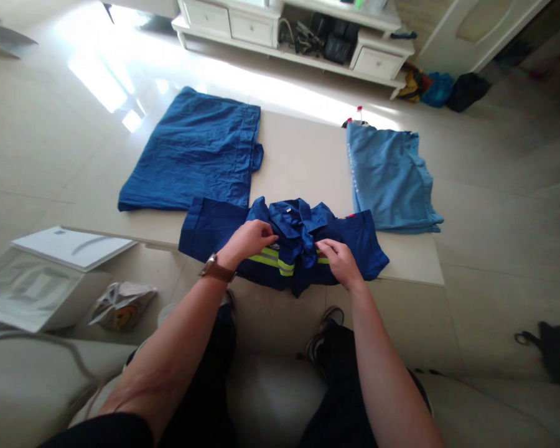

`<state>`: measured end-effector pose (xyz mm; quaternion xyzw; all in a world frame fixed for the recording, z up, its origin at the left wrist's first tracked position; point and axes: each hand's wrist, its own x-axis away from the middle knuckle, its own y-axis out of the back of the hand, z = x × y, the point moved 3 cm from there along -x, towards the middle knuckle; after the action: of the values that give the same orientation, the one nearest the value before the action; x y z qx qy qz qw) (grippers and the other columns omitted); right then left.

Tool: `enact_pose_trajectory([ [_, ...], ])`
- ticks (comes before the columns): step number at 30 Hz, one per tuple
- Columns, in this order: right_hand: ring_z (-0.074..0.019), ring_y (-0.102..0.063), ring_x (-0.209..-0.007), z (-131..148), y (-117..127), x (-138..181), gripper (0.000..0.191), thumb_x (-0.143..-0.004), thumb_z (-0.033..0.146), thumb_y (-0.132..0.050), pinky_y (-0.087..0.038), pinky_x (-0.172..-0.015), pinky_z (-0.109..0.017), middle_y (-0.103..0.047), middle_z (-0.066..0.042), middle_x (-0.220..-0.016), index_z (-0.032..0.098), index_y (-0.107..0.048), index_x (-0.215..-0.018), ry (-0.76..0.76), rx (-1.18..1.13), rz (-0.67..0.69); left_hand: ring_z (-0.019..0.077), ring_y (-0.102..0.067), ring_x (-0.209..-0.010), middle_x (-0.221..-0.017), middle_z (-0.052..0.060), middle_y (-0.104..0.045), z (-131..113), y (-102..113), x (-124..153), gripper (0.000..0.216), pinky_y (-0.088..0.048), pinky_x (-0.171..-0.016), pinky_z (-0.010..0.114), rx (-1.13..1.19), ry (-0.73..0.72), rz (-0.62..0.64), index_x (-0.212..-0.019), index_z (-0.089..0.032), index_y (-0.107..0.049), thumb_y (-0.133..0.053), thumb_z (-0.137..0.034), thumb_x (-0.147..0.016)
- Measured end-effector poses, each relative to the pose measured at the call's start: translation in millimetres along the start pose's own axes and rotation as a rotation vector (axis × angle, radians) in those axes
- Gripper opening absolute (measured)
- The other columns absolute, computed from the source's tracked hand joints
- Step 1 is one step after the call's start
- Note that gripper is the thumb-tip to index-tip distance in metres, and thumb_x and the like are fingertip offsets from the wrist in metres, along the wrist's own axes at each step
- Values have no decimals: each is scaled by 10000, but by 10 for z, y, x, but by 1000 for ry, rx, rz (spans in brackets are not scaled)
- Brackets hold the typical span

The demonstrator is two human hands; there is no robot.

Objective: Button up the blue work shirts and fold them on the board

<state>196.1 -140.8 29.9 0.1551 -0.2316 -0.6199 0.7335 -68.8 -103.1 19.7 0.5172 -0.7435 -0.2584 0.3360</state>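
Note:
A dark blue work shirt point(303, 233) with yellow-green reflective stripes lies bunched at the near edge of a low beige table point(303, 155). My left hand point(249, 241), with a brown watch on the wrist, pinches the shirt fabric left of the collar. On the other side of the collar my right hand point(340, 260) grips the cloth with its fingers closed. Both hands rest on the shirt's front, close together.
A folded royal blue garment point(196, 152) lies at the table's far left, a lighter blue one point(389, 177) at the right. A white box point(42, 280) and a bag point(119, 305) sit on the floor left. A white cabinet point(289, 31) stands beyond; a black bag point(557, 351) is at right.

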Motion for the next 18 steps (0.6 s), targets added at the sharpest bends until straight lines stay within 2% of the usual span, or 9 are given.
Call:
enact_pose_trajectory([
  [2, -236, -651, -905, -136, 181, -74, 340, -928, 393, -475, -498, -855, -359, -745, -81, -986, 175, -736, -941, -1, 60, -152, 194, -653, -796, -910, 83, -733, 219, 186, -73, 236, -507, -757, 299, 0, 128, -242, -985, -161, -718, -594, -348, -913],
  [4, -273, -622, -1042, -258, 356, -234, 304, -866, 267, -494, -475, -967, -416, -728, -128, -1114, 163, -731, -1025, 11, 263, -286, 248, -643, -1040, -1174, 138, -697, 373, 294, -170, 349, -514, -921, 354, -38, 175, -439, -1203, -151, -657, -605, -317, -901],
  [6, -299, -530, -1245, -348, 452, -478, 395, -819, 186, -530, -411, -1071, -451, -671, -163, -1302, 158, -699, -1174, 18, 477, -284, 317, -538, -1287, -1433, 170, -568, 449, 277, -296, 515, -473, -1051, 430, -75, 194, -459, -1371, -170, -572, -630, -335, -886],
  [8, -302, -446, -1357, -392, 466, -736, 459, -802, 161, -589, -355, -1109, -469, -634, -166, -1386, 172, -664, -1255, 5, 619, -178, 364, -431, -1409, -1564, 166, -450, 465, 172, -404, 527, -443, -1095, 487, -84, 239, -364, -1385, -202, -572, -634, -349, -882],
  [10, -300, -509, -1289, -374, 456, -906, 375, -789, 169, -652, -348, -1072, -469, -704, -160, -1253, 185, -695, -1161, 5, 678, -80, 363, -412, -1433, -1556, 154, -468, 436, 59, -435, 365, -403, -1130, 509, -97, 277, -289, -1243, -211, -652, -603, -323, -899],
  [13, -260, -634, -961, -253, 562, -862, 67, -809, 200, -682, -388, -927, -416, -738, -103, -842, 195, -709, -870, 59, 673, -77, 291, -487, -1382, -1379, 126, -630, 355, -3, -295, 184, -262, -1220, 506, -139, 238, -297, -1023, -218, -665, -502, -244, -942],
  [14, -246, -633, -865, -205, 652, -763, 30, -828, 217, -672, -394, -868, -398, -711, -83, -754, 205, -695, -814, 82, 663, -111, 266, -527, -1343, -1309, 110, -673, 333, 14, -203, 186, -224, -1234, 499, -141, 216, -314, -1007, -225, -648, -470, -229, -955],
  [15, -237, -622, -794, -161, 769, -628, 74, -853, 239, -653, -393, -813, -384, -689, -70, -706, 219, -685, -789, 105, 654, -153, 249, -565, -1297, -1241, 98, -704, 316, 51, -92, 193, -211, -1237, 487, -138, 198, -335, -1007, -231, -632, -443, -224, -965],
  [18, -239, -586, -665, -51, 1219, -88, 168, -918, 313, -560, -375, -681, -369, -679, -58, -692, 278, -672, -799, 164, 616, -313, 235, -652, -1125, -1052, 88, -737, 267, 266, 304, 189, -336, -1152, 406, -120, 159, -412, -984, -233, -602, -414, -251, -973],
])
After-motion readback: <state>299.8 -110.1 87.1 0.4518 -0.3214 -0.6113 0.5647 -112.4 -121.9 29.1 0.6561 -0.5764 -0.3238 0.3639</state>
